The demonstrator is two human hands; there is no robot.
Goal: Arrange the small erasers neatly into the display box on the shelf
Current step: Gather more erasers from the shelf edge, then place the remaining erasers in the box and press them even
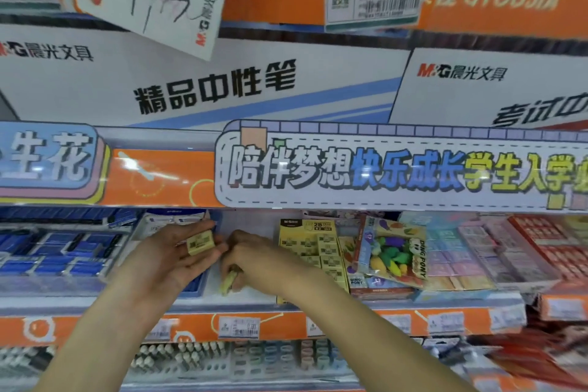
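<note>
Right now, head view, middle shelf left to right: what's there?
blue packaged stock, left hand holding a small yellow eraser, right hand gripping a second yellow eraser, yellow cardboard display box, colourful fruit-shaped eraser pack, pastel boxes, red boxes

price tags (239, 326) unreadable, eraser (227, 285) half hidden under right hand (254, 259)

The one head view faces the shelf (286, 302) squarely from close in front, looking forward and slightly down.
</note>
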